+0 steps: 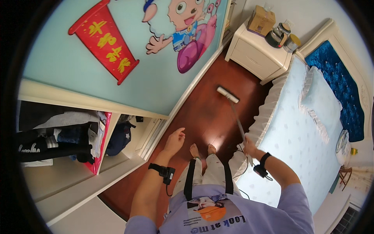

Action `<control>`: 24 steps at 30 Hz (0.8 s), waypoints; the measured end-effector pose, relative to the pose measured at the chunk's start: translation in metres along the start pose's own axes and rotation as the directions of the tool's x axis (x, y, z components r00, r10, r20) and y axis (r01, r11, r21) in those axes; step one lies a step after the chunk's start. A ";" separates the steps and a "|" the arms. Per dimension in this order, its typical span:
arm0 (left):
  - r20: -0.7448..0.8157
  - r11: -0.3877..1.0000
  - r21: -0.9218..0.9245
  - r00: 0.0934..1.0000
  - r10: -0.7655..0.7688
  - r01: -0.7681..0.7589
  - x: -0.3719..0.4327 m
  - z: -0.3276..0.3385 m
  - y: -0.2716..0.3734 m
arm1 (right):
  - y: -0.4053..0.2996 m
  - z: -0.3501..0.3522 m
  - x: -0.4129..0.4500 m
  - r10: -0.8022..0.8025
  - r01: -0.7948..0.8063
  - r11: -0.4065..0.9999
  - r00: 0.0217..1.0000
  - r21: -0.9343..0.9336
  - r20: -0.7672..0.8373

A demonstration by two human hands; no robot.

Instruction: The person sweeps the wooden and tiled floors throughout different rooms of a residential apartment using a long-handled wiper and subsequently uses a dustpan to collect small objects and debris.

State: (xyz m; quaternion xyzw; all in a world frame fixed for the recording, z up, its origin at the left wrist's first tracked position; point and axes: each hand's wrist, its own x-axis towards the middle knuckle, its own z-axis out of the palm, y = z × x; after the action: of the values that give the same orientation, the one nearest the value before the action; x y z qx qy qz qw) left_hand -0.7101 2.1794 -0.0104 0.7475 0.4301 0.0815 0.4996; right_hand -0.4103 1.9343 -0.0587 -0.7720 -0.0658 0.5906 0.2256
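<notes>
My right hand (250,147) is closed around the upper part of a thin grey pole (238,121). The pole slants away to a wide white floor-cleaning head (228,94), which rests on the reddish-brown wooden floor (201,108) between the wardrobe and the bed. Whether the head is a mop or a vacuum nozzle, I cannot tell. My left hand (175,141) hangs above the floor at the wardrobe side, fingers loosely curled, holding nothing. Each wrist wears a black strap with a small device and a cable.
At left stands a wardrobe with a pale blue sliding door (146,87) and folded clothes (67,131) inside. A bed with a light blue cover (280,152) and ruffled skirt lines the right. Beyond is a cream nightstand (257,55) bearing a cardboard box (261,22) and a glass kettle (276,37).
</notes>
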 end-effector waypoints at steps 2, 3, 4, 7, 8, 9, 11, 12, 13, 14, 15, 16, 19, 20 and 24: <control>0.016 1.000 0.010 1.000 -0.013 0.012 -0.002 0.012 0.013 | 0.011 -0.023 0.029 -0.039 0.049 0.984 0.997 0.170 -0.065; 0.025 1.000 0.012 0.999 -0.025 0.025 -0.005 0.016 0.018 | 0.009 -0.031 0.040 -0.045 0.073 0.952 0.994 0.297 -0.099; 0.018 0.999 0.002 0.999 -0.038 0.038 -0.011 0.018 0.021 | -0.004 -0.033 0.041 0.022 0.004 0.917 0.998 0.399 -0.060; 0.020 0.997 -0.028 0.997 -0.071 0.071 -0.022 0.031 0.032 | -0.012 -0.051 0.057 0.119 -0.116 0.849 0.993 0.515 0.027; 0.027 0.995 -0.045 0.996 -0.089 0.090 -0.025 0.035 0.034 | -0.006 -0.054 0.063 0.139 -0.174 0.776 0.985 0.606 0.104; 0.025 0.995 -0.046 0.995 -0.093 0.094 -0.027 0.038 0.033 | 0.000 -0.054 0.070 0.148 -0.233 0.692 0.972 0.684 0.182; 0.032 0.986 -0.081 0.989 -0.144 0.146 -0.031 0.046 0.030 | 0.031 -0.034 0.074 0.212 -0.273 0.782 0.962 0.560 0.173; 0.029 0.986 -0.084 0.989 -0.145 0.147 -0.034 0.047 0.029 | 0.046 -0.017 0.072 0.270 -0.313 0.851 0.949 0.422 0.160; 0.002 0.981 -0.053 0.983 -0.186 0.185 -0.046 0.039 0.024 | 0.040 0.013 0.044 0.182 -0.221 0.933 0.971 0.285 0.157; 0.003 0.981 -0.036 0.981 -0.192 0.192 -0.046 0.040 0.027 | 0.052 0.015 0.037 0.154 -0.235 0.934 0.945 0.271 0.288; -0.003 0.981 -0.040 0.982 -0.190 0.190 -0.046 0.041 0.029 | 0.058 0.019 0.031 0.232 -0.365 0.863 0.901 0.350 0.367; -0.003 0.981 -0.039 0.982 -0.191 0.191 -0.047 0.044 0.030 | 0.065 0.023 0.026 0.307 -0.494 0.766 0.843 0.411 0.442; -0.024 0.976 -0.037 0.977 -0.214 0.213 -0.055 0.044 0.027 | 0.043 0.047 -0.021 0.407 -0.633 0.711 0.725 0.306 0.555; -0.021 0.976 -0.040 0.976 -0.217 0.216 -0.055 0.046 0.029 | 0.039 0.045 -0.027 0.407 -0.631 0.712 0.728 0.308 0.552; -0.055 0.985 -0.045 0.984 -0.167 0.165 -0.060 0.049 0.027 | 0.032 0.037 -0.040 0.400 -0.655 0.719 0.663 0.232 0.633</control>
State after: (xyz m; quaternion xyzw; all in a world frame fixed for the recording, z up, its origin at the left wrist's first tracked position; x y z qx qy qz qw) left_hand -0.7048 2.0993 0.0056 0.6962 0.5036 0.0702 0.5068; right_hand -0.4620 1.9013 -0.0442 -0.4842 0.2424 0.8214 0.1793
